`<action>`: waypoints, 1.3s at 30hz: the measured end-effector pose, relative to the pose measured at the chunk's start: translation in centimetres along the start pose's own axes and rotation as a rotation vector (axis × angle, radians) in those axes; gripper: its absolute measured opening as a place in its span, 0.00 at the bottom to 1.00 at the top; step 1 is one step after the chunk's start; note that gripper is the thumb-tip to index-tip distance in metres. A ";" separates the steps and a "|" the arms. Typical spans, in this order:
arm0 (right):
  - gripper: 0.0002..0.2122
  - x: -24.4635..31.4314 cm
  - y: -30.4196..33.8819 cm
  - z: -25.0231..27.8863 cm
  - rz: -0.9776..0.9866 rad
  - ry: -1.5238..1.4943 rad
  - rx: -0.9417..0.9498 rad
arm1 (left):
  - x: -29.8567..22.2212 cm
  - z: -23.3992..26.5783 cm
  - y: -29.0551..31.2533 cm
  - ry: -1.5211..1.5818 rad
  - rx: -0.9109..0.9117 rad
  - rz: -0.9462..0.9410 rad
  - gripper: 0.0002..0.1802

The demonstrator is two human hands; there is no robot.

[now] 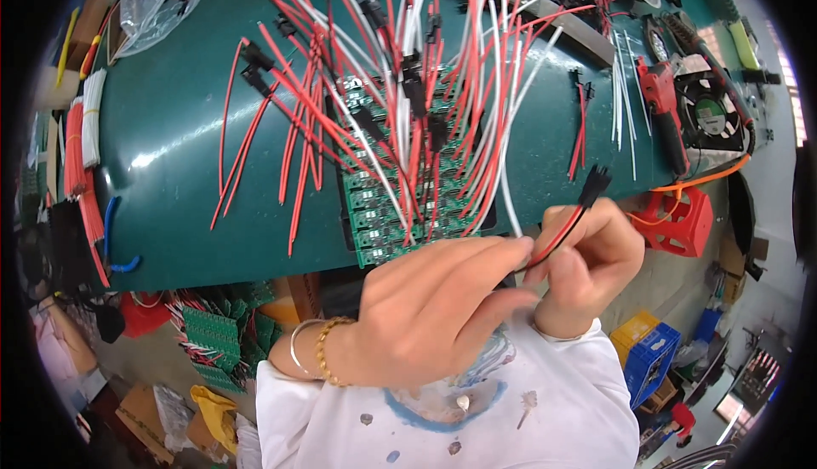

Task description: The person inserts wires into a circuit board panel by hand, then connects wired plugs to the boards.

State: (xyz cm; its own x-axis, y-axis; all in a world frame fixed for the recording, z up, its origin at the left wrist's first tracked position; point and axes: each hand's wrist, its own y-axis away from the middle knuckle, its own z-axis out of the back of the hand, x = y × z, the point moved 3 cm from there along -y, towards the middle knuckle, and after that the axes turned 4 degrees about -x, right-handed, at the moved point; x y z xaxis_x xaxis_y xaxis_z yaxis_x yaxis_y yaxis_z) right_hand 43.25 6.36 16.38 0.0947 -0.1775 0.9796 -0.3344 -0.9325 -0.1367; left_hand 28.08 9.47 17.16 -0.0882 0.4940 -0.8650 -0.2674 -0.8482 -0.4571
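A short wire lead, red and black with a black plug on its upper end, is pinched in my right hand. My left hand meets it from the other side, its fingertips closed around the lead's lower end, which they partly hide. Just beyond my fingertips hangs a white wire. Behind my hands lies a panel of green circuit boards, with many red and white wires rising from it. Black plugs cap some of those wires.
The green table carries wire bundles at left, and loose leads, a red-handled tool and a small black fan at right. More boards sit below its left edge. A red stool stands at right.
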 end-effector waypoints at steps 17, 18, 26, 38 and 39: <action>0.11 -1.0 -0.4 -1.9 0.063 -0.079 0.460 | 1.2 3.1 1.6 0.628 0.247 0.647 0.09; 0.12 -0.5 -0.3 -2.2 0.070 0.011 0.483 | 1.2 3.2 1.7 0.662 0.242 0.699 0.10; 0.17 -0.7 0.5 -5.6 0.774 0.595 0.463 | 1.9 6.1 2.2 -0.353 0.082 -0.328 0.14; 0.17 -2.0 -0.8 -7.2 0.959 0.753 0.466 | 4.0 7.4 2.1 -0.515 -0.025 -0.346 0.16; 0.17 -2.1 -1.0 -7.2 0.951 0.765 0.468 | 4.3 7.4 2.0 -0.484 -0.022 -0.336 0.17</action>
State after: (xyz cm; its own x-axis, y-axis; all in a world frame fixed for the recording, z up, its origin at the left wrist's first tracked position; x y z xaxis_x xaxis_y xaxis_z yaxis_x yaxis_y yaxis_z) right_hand 36.62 9.91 15.53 -0.6023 -0.7452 0.2863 0.3951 -0.5899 -0.7042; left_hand 20.08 11.30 14.10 -0.4315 0.7632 -0.4809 -0.3375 -0.6310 -0.6986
